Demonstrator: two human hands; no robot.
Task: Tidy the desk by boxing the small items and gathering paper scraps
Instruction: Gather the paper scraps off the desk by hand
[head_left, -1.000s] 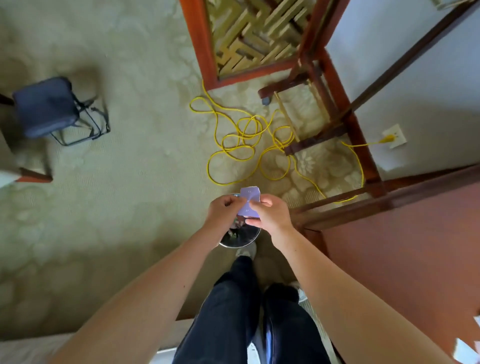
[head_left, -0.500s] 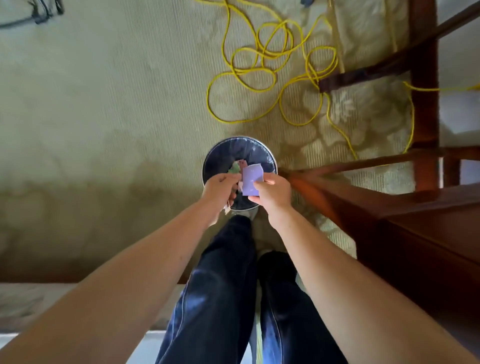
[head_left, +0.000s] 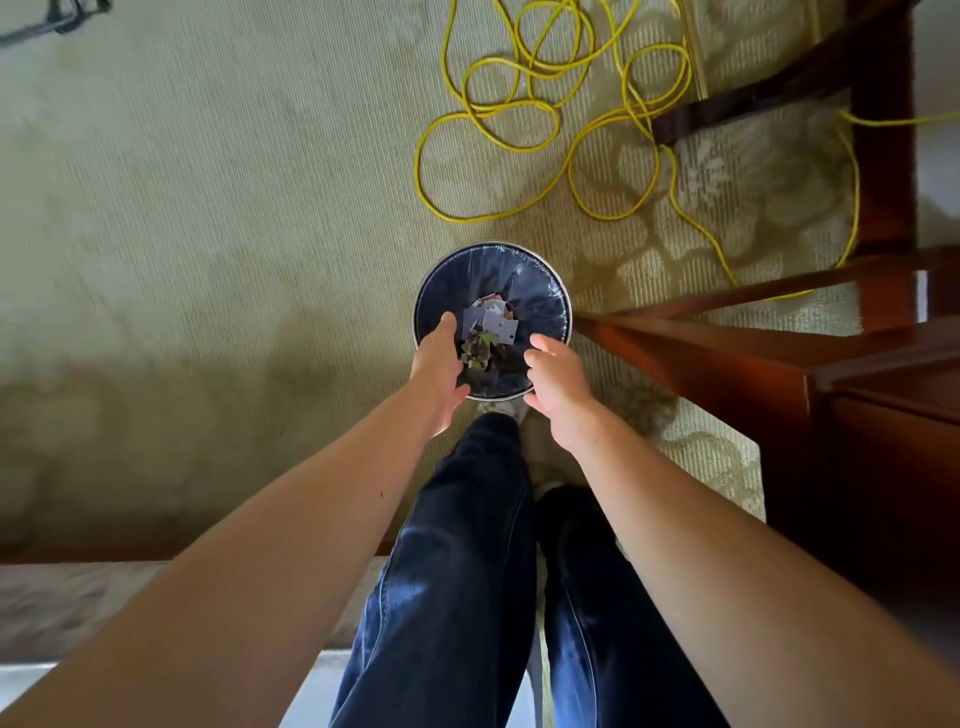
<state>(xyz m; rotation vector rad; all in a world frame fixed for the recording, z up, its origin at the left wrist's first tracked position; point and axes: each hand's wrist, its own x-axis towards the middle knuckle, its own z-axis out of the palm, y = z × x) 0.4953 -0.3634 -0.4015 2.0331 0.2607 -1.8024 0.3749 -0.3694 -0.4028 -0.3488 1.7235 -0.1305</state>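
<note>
I have the left grip (head_left: 439, 371) and the right grip (head_left: 558, 382) hovering over the near edge of the bin (head_left: 543, 283) in the middle of the frame. Both are loose and empty, the left with fingers stretched out and the right with fingers slackly curled round nothing. The paper scraps (head_left: 491, 322) show inside the bin's mouth, lilac and white pieces over darker bits (whether they have settled or are mid-fall I cannot tell). As I judge it, the step in hand is the drop. Doing it well means holding both grips inside the ring of the rim until nothing clings to a palm, since light paper drifts and a stray piece would be hard to spot on the carpet (head_left: 208, 234). I would spread the fingers wide, give a small shake low over the opening, then check the carpet just beside the rim. The yellow cable (head_left: 519, 130) coiled at upper centre lies apart from the bin, yet I would mind it when stepping away. Whether more scraps wait on the wooden counter (head_left: 883, 441) at right I cannot see.
</note>
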